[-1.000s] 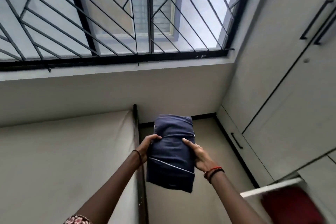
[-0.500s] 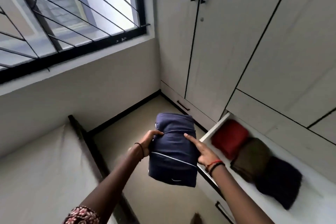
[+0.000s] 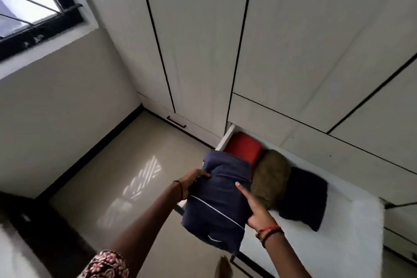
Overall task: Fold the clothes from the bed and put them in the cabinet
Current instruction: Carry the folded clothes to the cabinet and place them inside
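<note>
The open drawer (image 3: 226,140) stands pulled out from the foot of the cabinet (image 3: 198,40), its white left wall running toward the camera and its far right corner ending just short of a dark gap in the cabinet front. Left of that wall the floor (image 3: 126,176) lies bare and glossy up to the black skirting, with a patch of window light on it. A dark bed frame (image 3: 33,232) closes off the lower left corner of the view. A second, closed drawer with a black handle (image 3: 176,122) sits further along the cabinet base, well apart from the hands.

The folded navy garment (image 3: 218,201) hangs in the air across the drawer's left wall, half over the floor and half over the drawer, its far end covering the near part of the red one. The left hand (image 3: 191,184) grips its left edge with the thumb curled over the top. The right hand (image 3: 255,207) grasps the right edge, thumb laid along the top face, fingers hidden beneath.

Inside the drawer three folded pieces lie in a row against the back: a red cloth (image 3: 243,146) next to the left wall, an olive-brown cloth (image 3: 270,176) touching it, and a dark cloth (image 3: 304,196) touching that. In front of and to the right of the row the drawer's white bottom shows bare.
</note>
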Available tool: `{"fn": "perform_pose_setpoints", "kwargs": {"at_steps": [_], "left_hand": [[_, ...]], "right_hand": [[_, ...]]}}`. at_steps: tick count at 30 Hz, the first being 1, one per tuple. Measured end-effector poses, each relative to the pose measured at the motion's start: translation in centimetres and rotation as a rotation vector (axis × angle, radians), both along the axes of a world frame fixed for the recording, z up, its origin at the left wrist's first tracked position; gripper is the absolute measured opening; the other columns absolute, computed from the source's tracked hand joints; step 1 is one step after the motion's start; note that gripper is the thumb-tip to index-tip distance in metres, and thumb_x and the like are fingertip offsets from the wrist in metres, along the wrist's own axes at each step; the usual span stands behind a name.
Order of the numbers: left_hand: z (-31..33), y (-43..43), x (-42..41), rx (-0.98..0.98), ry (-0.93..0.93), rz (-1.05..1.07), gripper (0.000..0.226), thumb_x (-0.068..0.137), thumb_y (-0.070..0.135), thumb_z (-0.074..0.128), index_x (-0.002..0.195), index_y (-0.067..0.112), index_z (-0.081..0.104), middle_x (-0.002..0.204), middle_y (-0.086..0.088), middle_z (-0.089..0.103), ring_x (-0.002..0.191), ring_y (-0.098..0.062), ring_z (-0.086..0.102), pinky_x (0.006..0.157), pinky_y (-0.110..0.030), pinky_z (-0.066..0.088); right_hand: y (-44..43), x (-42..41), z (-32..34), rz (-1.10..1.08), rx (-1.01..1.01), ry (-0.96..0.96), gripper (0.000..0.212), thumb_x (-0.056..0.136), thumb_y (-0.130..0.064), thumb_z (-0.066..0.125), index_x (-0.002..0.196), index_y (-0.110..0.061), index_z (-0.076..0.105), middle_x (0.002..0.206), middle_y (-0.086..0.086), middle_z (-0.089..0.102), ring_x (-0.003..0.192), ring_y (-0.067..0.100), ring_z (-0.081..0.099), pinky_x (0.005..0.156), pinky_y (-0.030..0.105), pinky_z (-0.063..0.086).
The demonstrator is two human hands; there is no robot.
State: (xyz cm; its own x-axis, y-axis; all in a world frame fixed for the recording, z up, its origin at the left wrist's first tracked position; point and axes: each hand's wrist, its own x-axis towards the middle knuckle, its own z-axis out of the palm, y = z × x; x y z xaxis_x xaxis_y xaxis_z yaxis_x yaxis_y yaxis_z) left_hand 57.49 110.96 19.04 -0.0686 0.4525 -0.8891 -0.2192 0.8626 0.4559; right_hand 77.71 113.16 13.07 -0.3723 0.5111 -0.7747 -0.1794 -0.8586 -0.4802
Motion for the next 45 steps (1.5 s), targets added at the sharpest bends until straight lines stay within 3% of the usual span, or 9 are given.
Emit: {"fn": "perform_pose_setpoints", "kwargs": {"at_steps": [4,9,12,17,24,29,32,37,45], "left_hand": [[-4.5,4.1,1.4,-0.035,-0.007,-0.075,0.032,0.074,0.028,0.068,0.097,0.005,0.069,0.089,-0.015,0.071,0.082,-0.026,0.067,0.065,-0.027,0.049],[-13.4,6.9,1.3,-0.142,0.008,-0.141,0.050,0.044,0.033,0.074,0.087,0.008,0.068,0.093,-0.016,0.067,0.093,-0.029,0.065,0.090,-0.038,0.050],[-18.5,7.7,1.1,-0.177,-0.009,-0.152,0.049,0.036,0.028,0.073,0.080,0.008,0.065,0.087,-0.017,0.065,0.083,-0.028,0.062,0.080,-0.035,0.050],[-22.9,9.0,1.4,-0.140,0.049,-0.189,0.014,0.071,0.020,0.066,0.073,0.011,0.055,0.079,-0.013,0.055,0.074,-0.024,0.052,0.069,-0.028,0.039],[-28.6,9.5,0.6,-0.152,0.026,-0.165,0.016,0.089,0.007,0.050,0.100,0.004,0.061,0.082,-0.014,0.060,0.070,-0.026,0.055,0.064,-0.029,0.044],[-31.9,9.6,0.4,-0.080,0.090,-0.204,0.024,0.093,0.002,0.047,0.111,-0.010,0.058,0.104,-0.018,0.053,0.093,-0.028,0.051,0.083,-0.033,0.042],[-33.8,9.8,0.5,-0.034,0.150,-0.242,0.033,0.094,-0.005,0.041,0.127,-0.010,0.047,0.111,-0.022,0.053,0.085,-0.025,0.052,0.071,-0.029,0.041],[-37.3,9.5,0.7,0.056,0.302,-0.346,0.042,0.095,-0.002,0.044,0.137,-0.003,0.042,0.135,-0.022,0.050,0.115,-0.027,0.051,0.089,-0.028,0.042],[-38.9,8.5,1.4,0.127,0.462,-0.347,0.043,0.093,-0.006,0.043,0.135,-0.002,0.044,0.135,-0.022,0.051,0.123,-0.035,0.048,0.101,-0.036,0.038]], "right_hand": [[1.4,1.7,-5.2,-0.060,-0.051,0.022,0.048,0.075,-0.034,0.076,0.116,-0.014,0.065,0.116,0.011,0.068,0.108,0.028,0.064,0.102,0.046,0.045],[2.7,1.7,-12.2,-0.110,-0.153,-0.043,0.050,0.073,-0.035,0.077,0.115,-0.010,0.065,0.113,0.012,0.069,0.105,0.028,0.066,0.094,0.041,0.050],[3.1,1.2,-16.6,-0.127,-0.213,-0.109,0.049,0.073,-0.032,0.078,0.113,-0.007,0.066,0.109,0.015,0.070,0.103,0.029,0.066,0.089,0.040,0.052],[3.7,0.0,-22.7,-0.147,-0.277,-0.171,0.053,0.070,-0.033,0.080,0.114,-0.008,0.066,0.107,0.015,0.071,0.099,0.028,0.068,0.083,0.039,0.054],[4.2,-0.7,-28.2,-0.183,-0.254,-0.191,0.047,0.079,-0.030,0.074,0.118,-0.006,0.063,0.112,0.014,0.069,0.103,0.027,0.066,0.088,0.038,0.052],[3.9,-1.1,-30.2,-0.237,-0.135,-0.135,0.049,0.079,-0.025,0.073,0.124,-0.010,0.059,0.121,0.011,0.065,0.109,0.025,0.064,0.085,0.036,0.055],[3.9,-1.4,-30.8,-0.242,-0.093,-0.176,0.039,0.086,-0.016,0.067,0.124,-0.017,0.058,0.117,0.002,0.067,0.106,0.019,0.064,0.076,0.032,0.055],[3.9,-1.6,-33.0,-0.211,-0.092,-0.304,0.049,0.083,-0.018,0.071,0.128,-0.016,0.053,0.123,0.003,0.063,0.108,0.020,0.060,0.070,0.028,0.050],[4.9,-2.1,-35.2,-0.086,-0.073,-0.544,0.054,0.074,-0.023,0.080,0.121,-0.009,0.056,0.121,0.010,0.063,0.107,0.028,0.060,0.092,0.046,0.051]]}}
